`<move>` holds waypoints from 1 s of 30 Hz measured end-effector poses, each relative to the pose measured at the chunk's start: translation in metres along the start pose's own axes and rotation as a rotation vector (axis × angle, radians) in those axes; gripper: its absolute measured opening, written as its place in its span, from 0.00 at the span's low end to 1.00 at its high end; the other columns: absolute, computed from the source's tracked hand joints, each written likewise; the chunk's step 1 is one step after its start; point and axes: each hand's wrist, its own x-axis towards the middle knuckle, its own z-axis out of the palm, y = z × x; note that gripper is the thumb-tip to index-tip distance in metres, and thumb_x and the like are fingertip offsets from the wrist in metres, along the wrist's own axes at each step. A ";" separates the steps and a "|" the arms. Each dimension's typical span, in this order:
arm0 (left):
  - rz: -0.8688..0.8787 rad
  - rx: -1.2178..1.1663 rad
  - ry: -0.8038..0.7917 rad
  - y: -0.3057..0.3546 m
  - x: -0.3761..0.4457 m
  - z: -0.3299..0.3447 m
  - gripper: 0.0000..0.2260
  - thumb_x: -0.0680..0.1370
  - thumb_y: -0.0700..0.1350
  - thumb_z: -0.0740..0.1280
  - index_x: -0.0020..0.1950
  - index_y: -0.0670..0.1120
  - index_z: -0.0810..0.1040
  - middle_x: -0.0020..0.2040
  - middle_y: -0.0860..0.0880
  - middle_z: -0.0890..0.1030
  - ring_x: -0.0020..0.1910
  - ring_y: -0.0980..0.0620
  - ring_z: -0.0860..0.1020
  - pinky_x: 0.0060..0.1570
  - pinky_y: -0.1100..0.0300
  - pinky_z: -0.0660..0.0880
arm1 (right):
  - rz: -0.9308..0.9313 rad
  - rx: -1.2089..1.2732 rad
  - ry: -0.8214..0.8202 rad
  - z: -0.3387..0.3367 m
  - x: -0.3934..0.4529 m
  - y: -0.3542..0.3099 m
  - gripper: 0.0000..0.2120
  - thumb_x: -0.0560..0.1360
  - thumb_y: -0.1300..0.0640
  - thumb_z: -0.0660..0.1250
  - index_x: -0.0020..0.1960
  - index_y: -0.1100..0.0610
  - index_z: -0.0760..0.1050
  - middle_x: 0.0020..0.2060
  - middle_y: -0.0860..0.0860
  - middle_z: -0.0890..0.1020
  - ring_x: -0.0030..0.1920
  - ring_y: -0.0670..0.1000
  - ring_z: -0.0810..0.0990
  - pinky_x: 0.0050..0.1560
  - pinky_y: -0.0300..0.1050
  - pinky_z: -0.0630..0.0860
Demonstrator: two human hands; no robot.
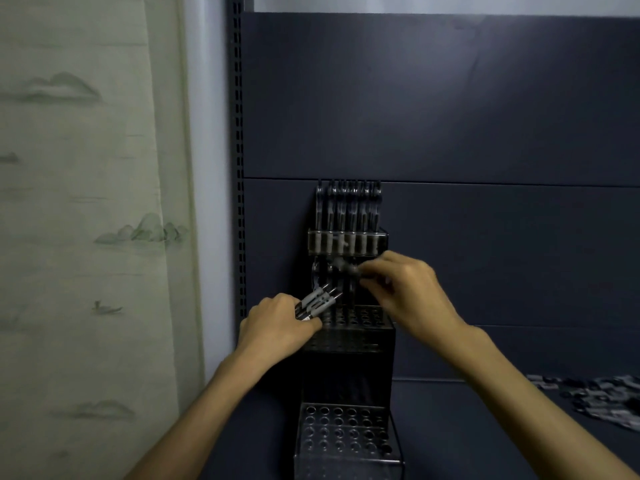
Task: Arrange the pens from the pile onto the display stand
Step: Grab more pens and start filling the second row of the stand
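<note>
A tiered clear display stand [346, 441] with rows of round holes rises in steps against the dark back panel. Its top tier [347, 242] holds a row of upright black pens. My left hand [278, 329] grips a small bundle of black pens with pale caps [317, 302], held at a slant over the left of the middle tier [360, 318]. My right hand [408, 292] pinches a single pen [348, 268] by its pale end, just below the top tier and above the middle tier's holes. The pen pile [602, 398] lies on the shelf at far right.
A dark shelf upright with slots [239, 161] runs up the left side of the unit. A pale curtain printed with hills [90, 220] hangs to the left. The bottom tier's holes [344, 431] hold no pens.
</note>
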 end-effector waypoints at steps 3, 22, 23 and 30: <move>-0.012 -0.028 0.009 -0.004 -0.001 0.001 0.11 0.73 0.58 0.70 0.38 0.52 0.77 0.35 0.55 0.80 0.39 0.53 0.79 0.38 0.58 0.74 | 0.292 0.229 0.143 0.000 0.008 0.010 0.07 0.73 0.56 0.76 0.50 0.55 0.84 0.39 0.43 0.84 0.39 0.37 0.81 0.43 0.31 0.79; -0.054 -0.172 -0.073 -0.005 -0.001 0.000 0.12 0.73 0.55 0.72 0.34 0.51 0.76 0.30 0.54 0.77 0.33 0.55 0.77 0.33 0.59 0.67 | 0.513 0.357 0.118 0.035 0.015 0.029 0.09 0.73 0.55 0.77 0.50 0.58 0.84 0.39 0.48 0.86 0.40 0.43 0.85 0.47 0.49 0.84; -0.057 -0.179 -0.076 -0.005 -0.001 0.001 0.13 0.73 0.55 0.73 0.33 0.51 0.75 0.29 0.54 0.77 0.32 0.54 0.76 0.33 0.59 0.66 | 0.520 0.363 0.119 0.036 0.015 0.029 0.09 0.73 0.54 0.77 0.50 0.58 0.84 0.38 0.48 0.86 0.39 0.43 0.85 0.46 0.49 0.84; -0.066 -0.194 -0.083 -0.006 -0.001 0.001 0.17 0.74 0.55 0.73 0.30 0.51 0.71 0.27 0.55 0.74 0.30 0.54 0.74 0.33 0.59 0.64 | 0.513 0.288 0.043 0.044 0.007 0.026 0.10 0.73 0.52 0.77 0.50 0.57 0.84 0.41 0.49 0.86 0.44 0.44 0.84 0.50 0.46 0.83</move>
